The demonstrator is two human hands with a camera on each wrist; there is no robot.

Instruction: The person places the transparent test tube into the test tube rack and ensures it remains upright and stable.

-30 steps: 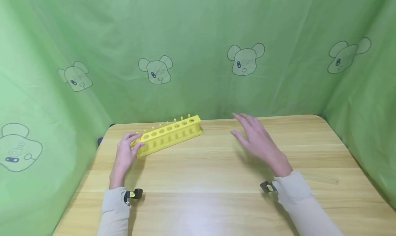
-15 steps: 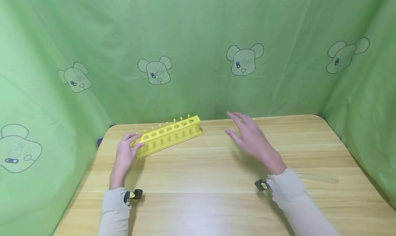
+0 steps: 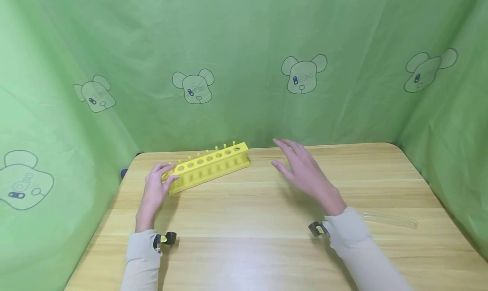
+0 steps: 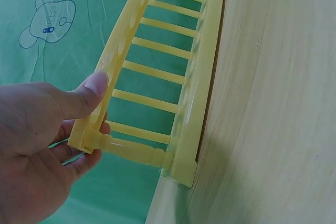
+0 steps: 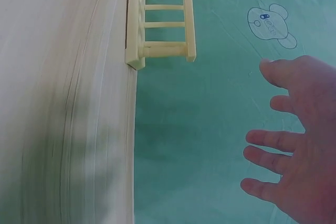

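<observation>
On the table (image 3: 267, 223), left end: our left hand (image 3: 157, 188) pinches the yellow rack (image 3: 209, 167).
Right: our right hand (image 3: 305, 174) hovers, fingers spread, holding nothing.
Behind sleeve: clear tube (image 3: 389, 219).

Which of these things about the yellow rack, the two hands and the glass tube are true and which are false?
1. The left hand holds one end of the yellow rack. True.
2. The right hand is gripping the rack. False: it hovers open beside the rack's other end, fingers spread, touching nothing.
3. The rack's holes have tubes standing in them. False: every hole looks empty.
4. A clear test tube lies flat on the wooden table, near the right sleeve. True.
5. The rack sits in the middle of the table. False: it stands at the far edge, close to the green curtain.
</observation>
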